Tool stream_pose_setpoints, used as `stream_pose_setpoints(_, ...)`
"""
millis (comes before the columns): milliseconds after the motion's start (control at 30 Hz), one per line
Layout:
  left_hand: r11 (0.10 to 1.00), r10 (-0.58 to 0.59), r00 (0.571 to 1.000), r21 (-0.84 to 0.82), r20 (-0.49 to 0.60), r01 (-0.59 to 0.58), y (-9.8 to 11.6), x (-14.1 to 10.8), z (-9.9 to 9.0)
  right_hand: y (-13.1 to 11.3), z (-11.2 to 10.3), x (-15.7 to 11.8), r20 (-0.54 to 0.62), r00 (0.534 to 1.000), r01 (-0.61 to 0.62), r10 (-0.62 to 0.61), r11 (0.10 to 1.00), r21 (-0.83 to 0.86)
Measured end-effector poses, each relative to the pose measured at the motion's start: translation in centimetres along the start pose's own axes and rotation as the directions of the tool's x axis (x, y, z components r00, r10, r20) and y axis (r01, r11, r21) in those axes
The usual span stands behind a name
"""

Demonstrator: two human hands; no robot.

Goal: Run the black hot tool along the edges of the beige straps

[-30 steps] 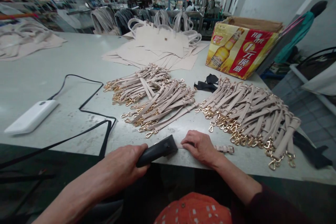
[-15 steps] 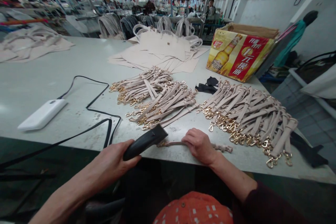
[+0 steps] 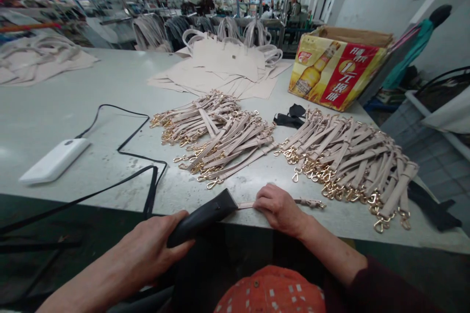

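My left hand (image 3: 161, 237) is wrapped round a black tube-shaped tool (image 3: 203, 215) with a wide, blunt end; its exact kind I cannot make out. That end sits over the left part of a narrow beige strap (image 3: 246, 205), hiding its tip. With closed fingers, my right hand (image 3: 277, 208) grips the strap's middle near the table edge. Gold metal fittings show at the strap's right end. Just beyond my hands lies a pile of beige straps with gold snap hooks (image 3: 227, 139). A larger strap pile (image 3: 348, 156) is to the right.
On the table (image 3: 121, 78) a white power bank-like block (image 3: 55, 161) trails a black cord (image 3: 134, 139) at left. Flat beige bag pieces (image 3: 227, 61) lie at the back. A beer carton (image 3: 336, 71) and black cloth scraps (image 3: 290, 118) are at right.
My left hand has brought the black tool down and slightly right, over the strap's left end. My right hand stays on the strap, nearly in place. The view has shifted slightly.
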State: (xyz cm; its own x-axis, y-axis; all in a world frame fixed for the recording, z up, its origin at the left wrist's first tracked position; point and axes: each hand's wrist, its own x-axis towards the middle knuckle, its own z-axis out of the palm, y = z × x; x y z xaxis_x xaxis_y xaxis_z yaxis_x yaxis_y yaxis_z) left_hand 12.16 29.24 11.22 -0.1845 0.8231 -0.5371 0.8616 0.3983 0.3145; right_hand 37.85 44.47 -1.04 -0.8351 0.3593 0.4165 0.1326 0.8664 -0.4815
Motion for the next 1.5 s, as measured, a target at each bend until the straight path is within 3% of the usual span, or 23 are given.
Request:
stream_pose_setpoints(100,1.000,0.023,0.997,0.018,0.069,-0.024,1.0,0.8,0.0,0.0,0.0,0.0,0.000,1.000,-0.011,0.011,0.999,0.031)
stream_pose_setpoints(300,0.993,0.122,0.991,-0.007,0.047,-0.122,3.3,2.2,0.2,0.2,0.1,-0.2,-0.011,0.999,-0.031,0.032,0.998,0.060)
stream_pose_setpoints(567,0.998,0.056,0.988,-0.003,0.141,-0.057,1.7,1.2,-1.1,0.1,-0.1,-0.1,-0.023,0.997,-0.065,0.067,0.994,0.093)
stream_pose_setpoints(867,0.990,0.139,0.990,-0.045,0.038,-0.137,3.8,3.3,0.6,0.1,-0.1,-0.1,-0.057,0.988,-0.138,0.146,0.983,0.118)
stream_pose_setpoints(1100,0.999,0.043,0.999,-0.016,-0.016,-0.043,0.9,2.5,-0.4,0.0,-0.1,-0.2,-0.061,0.993,-0.089,0.098,0.985,0.146)
stream_pose_setpoints(1200,1.000,0.005,1.000,-0.004,0.028,-0.005,0.2,1.5,-0.8,-0.1,-0.1,-0.1,-0.064,0.994,-0.073,0.083,0.987,0.142)
stream_pose_setpoints(1333,1.000,0.027,0.997,-0.002,0.078,-0.027,1.4,1.1,-0.2,-0.2,-0.2,0.0,-0.057,0.994,-0.081,0.088,0.989,0.126)
stream_pose_setpoints(1500,0.992,0.123,0.992,-0.030,0.034,-0.122,3.3,2.4,0.9,-0.1,-0.2,-0.2,-0.049,0.994,-0.093,0.100,0.987,0.128)
